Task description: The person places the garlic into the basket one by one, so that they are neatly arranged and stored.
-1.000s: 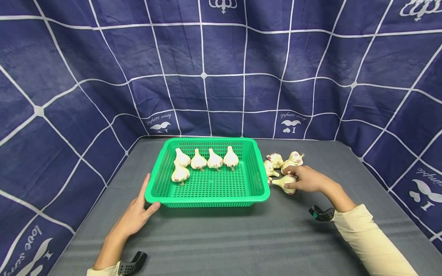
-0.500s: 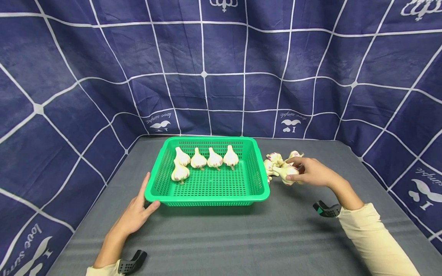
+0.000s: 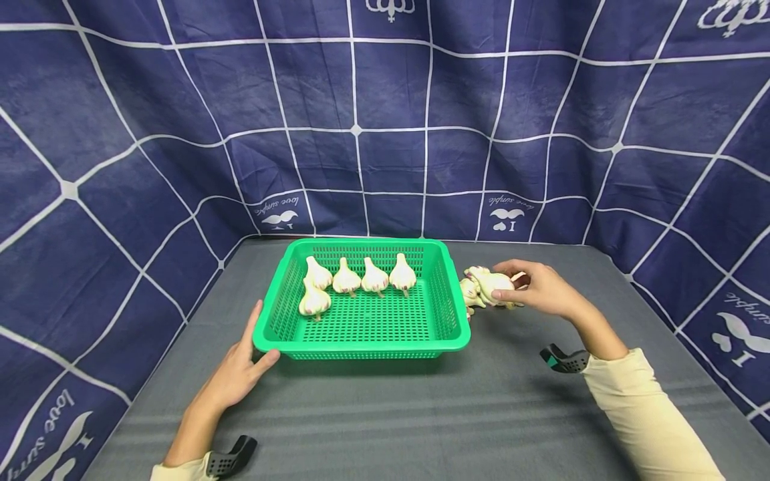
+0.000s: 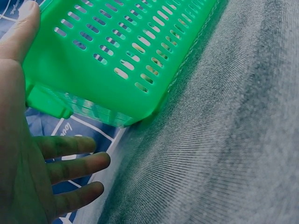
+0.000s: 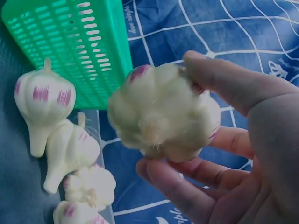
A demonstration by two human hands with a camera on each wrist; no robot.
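My right hand (image 3: 546, 292) pinches a garlic bulb (image 5: 159, 112) between thumb and fingers, lifted over the loose garlic to the right of the basket. In the right wrist view its root end faces the camera. A green plastic basket (image 3: 361, 348) stands mid-table, with several garlic bulbs inside toward its back and left. My left hand (image 3: 230, 379) rests at the basket's front left corner, thumb against the rim and fingers straight. The left wrist view shows three fingers (image 4: 77, 168) extended off the basket wall.
Several loose garlic bulbs (image 5: 45, 95) lie beside the basket's right wall, partly hidden by the held bulb and the right hand in the head view. Grey cloth (image 3: 385, 414) covers the table. A blue checked curtain (image 3: 391, 160) hangs behind and on both sides.
My right hand has raised the garlic bulb from the table's loose group, moving it away from me and slightly up. The left hand and basket have stayed in place.
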